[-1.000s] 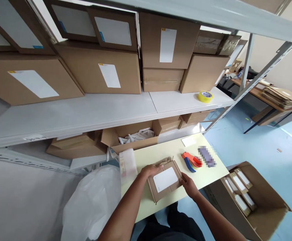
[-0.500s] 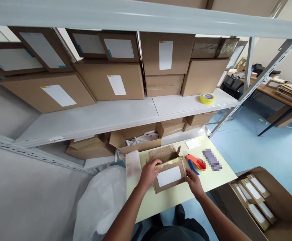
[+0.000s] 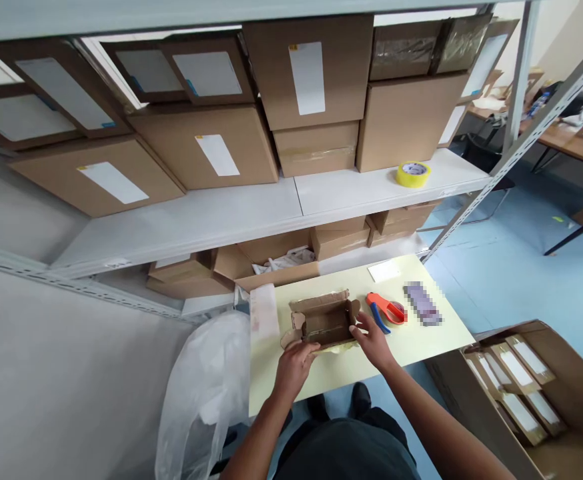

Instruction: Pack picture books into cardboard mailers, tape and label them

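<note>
A small cardboard box lies open on the pale yellow table, flaps spread, its inside facing me. My left hand is closed on the box's near left corner. My right hand grips the near right edge with fingers curled on the cardboard. An orange and blue tape dispenser lies just right of the box, close to my right hand. A white card rests at the table's far edge.
Metal shelving with several large labelled cartons stands behind the table; a yellow tape roll sits on it. A clear plastic bag hangs at the left. A big carton of small packets stands on the blue floor at right.
The small box was label-side up a second ago; it has been turned and now lies open toward me. My left hand moved from its top edge to its near left corner.
</note>
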`<action>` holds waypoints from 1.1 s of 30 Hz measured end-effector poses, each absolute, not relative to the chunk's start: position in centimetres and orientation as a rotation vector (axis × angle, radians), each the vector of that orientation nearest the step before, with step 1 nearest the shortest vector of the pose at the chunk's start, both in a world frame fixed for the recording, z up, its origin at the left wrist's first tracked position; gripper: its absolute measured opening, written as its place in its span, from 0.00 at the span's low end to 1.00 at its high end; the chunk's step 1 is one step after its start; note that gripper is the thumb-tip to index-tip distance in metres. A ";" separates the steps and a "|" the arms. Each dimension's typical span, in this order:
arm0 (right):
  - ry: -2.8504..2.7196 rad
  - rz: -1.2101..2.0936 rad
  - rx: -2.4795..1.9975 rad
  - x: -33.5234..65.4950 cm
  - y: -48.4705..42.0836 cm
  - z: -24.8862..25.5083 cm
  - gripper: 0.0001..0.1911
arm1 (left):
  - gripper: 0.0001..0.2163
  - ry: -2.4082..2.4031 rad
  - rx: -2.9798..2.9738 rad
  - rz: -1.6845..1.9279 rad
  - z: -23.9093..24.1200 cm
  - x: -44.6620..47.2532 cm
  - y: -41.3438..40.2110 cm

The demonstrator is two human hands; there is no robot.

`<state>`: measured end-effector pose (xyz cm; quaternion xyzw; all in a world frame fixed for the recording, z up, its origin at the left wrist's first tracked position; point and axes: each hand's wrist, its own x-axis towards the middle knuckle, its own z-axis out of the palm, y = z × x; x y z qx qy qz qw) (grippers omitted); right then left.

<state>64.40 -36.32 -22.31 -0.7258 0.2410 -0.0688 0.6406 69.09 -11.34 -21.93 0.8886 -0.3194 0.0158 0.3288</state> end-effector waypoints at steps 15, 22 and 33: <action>0.098 -0.551 -2.224 62.1 -35.8 -19.5 0.21 | 0.11 -0.860 2.303 0.108 -20.9 68.4 -10.7; -0.239 -0.362 -2.486 61.3 -34.7 -20.7 0.25 | 0.18 -0.332 2.212 0.073 -20.0 71.8 -7.2; -0.061 -0.198 -2.569 61.3 -34.8 -20.1 0.22 | 0.31 0.623 2.566 -0.370 -28.3 85.4 -4.4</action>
